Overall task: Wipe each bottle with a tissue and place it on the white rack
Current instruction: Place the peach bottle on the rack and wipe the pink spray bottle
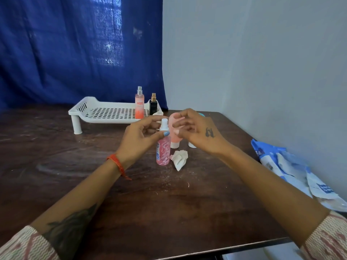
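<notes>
A pink spray bottle (163,152) with a white cap stands on the dark wooden table. My left hand (140,136) closes its thumb and fingers round the bottle's neck. Just to its right a pink squeeze tube (173,126) stands on its white cap. My right hand (197,131) hovers in front of the tube with its fingers loosely curled and apart, holding nothing that I can see. A crumpled white tissue (179,158) lies on the table beside the spray bottle. On the white rack (105,111) stand an orange-pink spray bottle (139,107) and a small black bottle (153,106).
Another white-capped item (192,145) and something teal (202,114) are mostly hidden behind my right hand. A blue and white tissue pack (293,166) lies at the table's right edge by the wall. A blue curtain hangs behind the rack.
</notes>
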A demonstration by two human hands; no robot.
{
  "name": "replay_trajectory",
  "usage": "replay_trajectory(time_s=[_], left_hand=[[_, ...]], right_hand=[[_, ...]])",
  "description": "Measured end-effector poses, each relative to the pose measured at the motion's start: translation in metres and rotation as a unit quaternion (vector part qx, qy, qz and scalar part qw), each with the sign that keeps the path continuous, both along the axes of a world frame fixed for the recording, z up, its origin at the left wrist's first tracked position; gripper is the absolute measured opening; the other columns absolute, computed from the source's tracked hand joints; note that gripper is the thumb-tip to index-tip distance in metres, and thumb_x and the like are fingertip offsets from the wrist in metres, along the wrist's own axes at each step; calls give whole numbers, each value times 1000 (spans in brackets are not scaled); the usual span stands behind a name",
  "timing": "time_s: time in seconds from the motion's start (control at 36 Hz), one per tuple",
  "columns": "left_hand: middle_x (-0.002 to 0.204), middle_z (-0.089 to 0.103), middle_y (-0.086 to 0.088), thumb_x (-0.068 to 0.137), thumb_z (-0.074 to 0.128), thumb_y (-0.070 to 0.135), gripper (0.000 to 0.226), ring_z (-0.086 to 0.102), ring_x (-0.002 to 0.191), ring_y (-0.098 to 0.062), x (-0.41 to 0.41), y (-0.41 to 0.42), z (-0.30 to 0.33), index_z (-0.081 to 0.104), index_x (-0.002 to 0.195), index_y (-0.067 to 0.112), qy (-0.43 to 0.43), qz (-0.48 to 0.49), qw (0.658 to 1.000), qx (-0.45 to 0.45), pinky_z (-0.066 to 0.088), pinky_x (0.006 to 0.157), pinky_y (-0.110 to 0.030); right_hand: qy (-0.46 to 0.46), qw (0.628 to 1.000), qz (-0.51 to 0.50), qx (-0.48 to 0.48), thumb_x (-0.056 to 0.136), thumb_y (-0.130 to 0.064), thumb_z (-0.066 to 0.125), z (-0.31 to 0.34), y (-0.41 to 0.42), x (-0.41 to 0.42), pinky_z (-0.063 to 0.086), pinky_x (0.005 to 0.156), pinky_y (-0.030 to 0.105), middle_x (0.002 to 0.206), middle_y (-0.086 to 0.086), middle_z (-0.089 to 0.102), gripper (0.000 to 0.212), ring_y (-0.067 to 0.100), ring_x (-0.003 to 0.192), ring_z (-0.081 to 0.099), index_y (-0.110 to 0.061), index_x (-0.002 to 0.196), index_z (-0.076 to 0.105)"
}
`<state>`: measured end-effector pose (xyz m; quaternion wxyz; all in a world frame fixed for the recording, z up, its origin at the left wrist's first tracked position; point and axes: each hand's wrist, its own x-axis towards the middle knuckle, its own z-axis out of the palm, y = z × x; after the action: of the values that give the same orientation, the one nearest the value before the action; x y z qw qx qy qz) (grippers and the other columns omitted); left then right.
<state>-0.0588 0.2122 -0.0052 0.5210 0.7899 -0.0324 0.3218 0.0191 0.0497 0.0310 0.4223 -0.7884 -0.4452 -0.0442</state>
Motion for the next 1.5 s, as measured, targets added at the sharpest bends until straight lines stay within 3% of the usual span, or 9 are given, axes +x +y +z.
replay_trajectory(time_s=[0.08, 0.28, 0.39, 0.61, 0.75, 0.89, 1.0, 1.19, 1.5], left_hand=[[101, 70, -6, 79, 71, 8, 38, 67, 97, -19, 0, 1, 0, 61, 108, 30, 0, 0, 1000, -3, 55, 89, -35], [103, 68, -9, 84, 66, 7, 37, 66, 96, -23, 1, 4, 1, 58, 117, 22, 9, 4, 1000, -10, 55, 87, -39], [100, 68, -8, 85, 64, 5, 38, 65, 96, -22, 0, 5, 1, 56, 117, 23, 14, -9, 999, -33, 55, 86, -32], [98, 70, 0, 86, 60, 4, 34, 67, 90, -10, 1, 5, 2, 58, 114, 23, 24, -54, 992, -114, 55, 79, -22], [100, 70, -3, 86, 59, 2, 33, 69, 88, -9, 2, 1, 0, 59, 112, 24, 22, -72, 987, -145, 55, 75, -19], [97, 71, -3, 86, 58, 2, 33, 69, 88, -10, 2, 3, -3, 60, 111, 24, 20, -75, 985, -156, 55, 72, -19], [91, 74, 4, 87, 58, 3, 33, 69, 89, -9, 3, 4, -4, 60, 112, 24, 23, -75, 984, -163, 55, 71, -19], [93, 74, 5, 84, 59, 8, 34, 68, 94, -10, 3, 4, -3, 60, 113, 25, 32, -81, 983, -159, 56, 78, -23], [92, 73, 5, 87, 57, 3, 33, 69, 89, -10, 2, 4, -2, 60, 110, 27, 32, -82, 983, -161, 56, 73, -20]], right_hand=[[-32, 995, -22, -96, 83, -14, 67, -18, -7, 5, 45, 73, 6, 109, -2, 64, 34, 6, 93, 59, -14, 117, 61], [-30, 979, 26, -202, 85, -16, 66, -42, -3, 5, 45, 79, 17, 110, 2, 68, 26, 8, 91, 60, -13, 111, 69], [-42, 987, 16, -155, 85, -9, 65, -38, -1, 7, 42, 67, 6, 98, 2, 71, 15, 2, 78, 59, -11, 97, 73], [-25, 968, -142, 208, 83, -9, 67, -44, 17, 5, 50, 68, 9, 91, -2, 69, 12, 7, 81, 64, -11, 94, 71], [-35, 980, -74, 184, 85, -7, 65, -57, 19, -5, 52, 81, 17, 100, 0, 71, 19, 8, 93, 64, -11, 103, 72], [85, 980, 6, 182, 78, -14, 74, -57, 13, -10, 54, 85, 25, 105, 1, 70, 29, 9, 97, 64, -11, 107, 70], [98, 982, -31, 156, 78, -10, 73, -57, 14, -4, 54, 87, 34, 102, 4, 70, 24, 14, 94, 64, -10, 102, 72], [157, 965, -33, 206, 81, -5, 69, -53, 15, -5, 52, 80, 17, 102, 1, 69, 26, 9, 92, 64, -14, 106, 66], [185, 965, -6, 186, 72, 4, 74, -54, 8, -4, 54, 76, 25, 82, -2, 71, 24, 14, 77, 62, -19, 77, 72]])
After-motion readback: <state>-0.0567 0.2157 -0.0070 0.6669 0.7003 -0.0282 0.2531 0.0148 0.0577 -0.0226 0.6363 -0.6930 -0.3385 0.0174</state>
